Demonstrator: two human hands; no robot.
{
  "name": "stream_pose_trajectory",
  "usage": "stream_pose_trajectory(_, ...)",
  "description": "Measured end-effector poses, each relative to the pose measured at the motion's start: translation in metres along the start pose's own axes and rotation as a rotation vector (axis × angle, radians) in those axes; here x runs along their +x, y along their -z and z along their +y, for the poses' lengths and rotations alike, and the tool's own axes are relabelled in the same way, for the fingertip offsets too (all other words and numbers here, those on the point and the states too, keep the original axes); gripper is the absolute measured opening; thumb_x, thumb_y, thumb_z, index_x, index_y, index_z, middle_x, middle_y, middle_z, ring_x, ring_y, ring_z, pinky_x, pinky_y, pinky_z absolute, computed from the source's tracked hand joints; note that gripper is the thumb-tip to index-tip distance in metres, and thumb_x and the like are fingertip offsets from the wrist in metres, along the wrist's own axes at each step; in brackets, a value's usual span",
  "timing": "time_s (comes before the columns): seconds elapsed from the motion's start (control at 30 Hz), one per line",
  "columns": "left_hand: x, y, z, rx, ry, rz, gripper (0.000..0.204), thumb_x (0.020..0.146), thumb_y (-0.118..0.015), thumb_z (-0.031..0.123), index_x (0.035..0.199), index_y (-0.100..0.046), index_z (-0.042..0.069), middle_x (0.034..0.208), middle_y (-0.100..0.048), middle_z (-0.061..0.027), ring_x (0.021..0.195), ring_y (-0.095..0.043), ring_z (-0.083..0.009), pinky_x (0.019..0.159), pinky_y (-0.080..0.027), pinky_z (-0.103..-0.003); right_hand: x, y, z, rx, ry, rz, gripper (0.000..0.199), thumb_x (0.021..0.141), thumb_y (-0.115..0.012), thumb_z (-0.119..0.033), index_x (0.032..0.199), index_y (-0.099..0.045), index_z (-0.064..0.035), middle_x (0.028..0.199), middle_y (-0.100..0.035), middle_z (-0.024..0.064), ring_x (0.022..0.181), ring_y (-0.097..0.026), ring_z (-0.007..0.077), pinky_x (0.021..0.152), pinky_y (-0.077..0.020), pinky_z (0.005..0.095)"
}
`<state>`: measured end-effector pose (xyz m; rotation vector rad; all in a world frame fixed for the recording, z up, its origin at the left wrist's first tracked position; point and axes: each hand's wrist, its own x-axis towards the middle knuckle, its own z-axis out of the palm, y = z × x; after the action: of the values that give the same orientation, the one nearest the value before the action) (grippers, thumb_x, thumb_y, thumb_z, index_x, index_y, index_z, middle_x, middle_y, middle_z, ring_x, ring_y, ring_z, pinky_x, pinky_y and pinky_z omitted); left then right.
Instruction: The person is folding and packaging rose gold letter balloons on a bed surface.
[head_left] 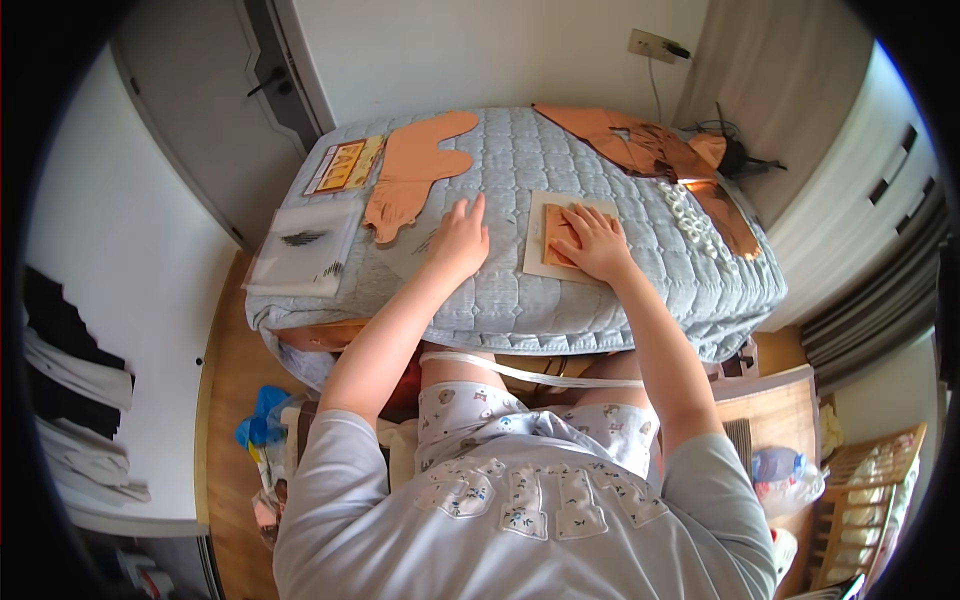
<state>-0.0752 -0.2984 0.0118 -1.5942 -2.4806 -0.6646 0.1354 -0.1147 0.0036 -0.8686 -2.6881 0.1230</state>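
The right hand (592, 243) presses flat, fingers spread and gripping nothing, on a small orange-brown leather rectangle (557, 236) lying on a pale cream cutting board (537, 250) atop the quilted grey-blue padded surface (520, 160). The left hand (460, 238) rests open-palmed on the quilting just left of the board, below a large cut orange leather piece (415, 165).

Worn on the head, looking steeply down over the chest and both forearms onto the quilted surface (560, 160); close, wide fisheye, edges bending outward.
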Motion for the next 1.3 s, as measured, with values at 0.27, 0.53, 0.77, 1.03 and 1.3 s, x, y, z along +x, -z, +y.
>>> stream_pose_trajectory(0.27,-0.007,0.009,-0.032,-0.26,-0.437,-0.384,0.042,0.102,-0.053,0.022,0.144,-0.06,0.02,0.157,-0.047,-0.0065,0.137,-0.051,-0.0307,0.118,-0.033,-0.052,0.005,0.0,-0.006,-0.029,-0.026,-0.096,0.083,0.092,-0.048,-0.073,0.157,-0.043,-0.0203,0.165,-0.036,0.0054,0.154,-0.028,0.0252,0.124,-0.0172,0.0571)
stream_pose_trajectory(0.53,-0.025,0.0,0.009,0.062,-0.26,-0.243,0.059,0.104,-0.047,0.05,0.154,-0.049,0.02,0.159,-0.043,-0.008,0.148,-0.036,-0.0306,0.119,-0.027,-0.053,0.016,0.0,-0.017,-0.01,-0.161,-0.118,0.085,0.09,-0.049,-0.074,0.158,-0.042,-0.0217,0.166,-0.035,0.003,0.155,-0.027,0.0229,0.125,-0.0161,0.0554)
stream_pose_trajectory(0.77,-0.026,-0.017,0.004,-0.256,-0.213,-0.097,0.058,0.104,-0.053,0.037,0.153,-0.046,0.006,0.155,-0.048,-0.0168,0.139,-0.049,-0.0344,0.114,-0.04,-0.044,0.016,0.001,-0.021,-0.065,-0.213,-0.091,0.087,0.089,-0.046,-0.076,0.158,-0.042,-0.0225,0.166,-0.034,0.0018,0.155,-0.026,0.0259,0.125,-0.016,0.0601)
stream_pose_trajectory(1.03,-0.012,-0.027,-0.013,-0.499,-0.244,-0.113,0.039,0.103,-0.056,0.019,0.135,-0.063,-0.002,0.15,-0.054,-0.0184,0.132,-0.058,-0.0318,0.11,-0.045,-0.035,0.018,-0.002,-0.021,-0.071,-0.227,-0.094,0.086,0.09,-0.047,-0.075,0.157,-0.042,-0.0212,0.166,-0.034,0.0022,0.155,-0.026,0.0248,0.126,-0.0139,0.0589)
stream_pose_trajectory(1.3,0.003,-0.035,-0.013,-0.697,-0.202,-0.059,0.037,0.102,-0.054,0.022,0.127,-0.067,-0.003,0.144,-0.059,-0.0209,0.129,-0.061,-0.0336,0.107,-0.047,-0.035,0.018,-0.004,-0.018,-0.062,-0.195,-0.05,0.085,0.09,-0.044,-0.077,0.154,-0.047,-0.0223,0.163,-0.039,0.0041,0.153,-0.03,0.027,0.122,-0.0194,0.0631)
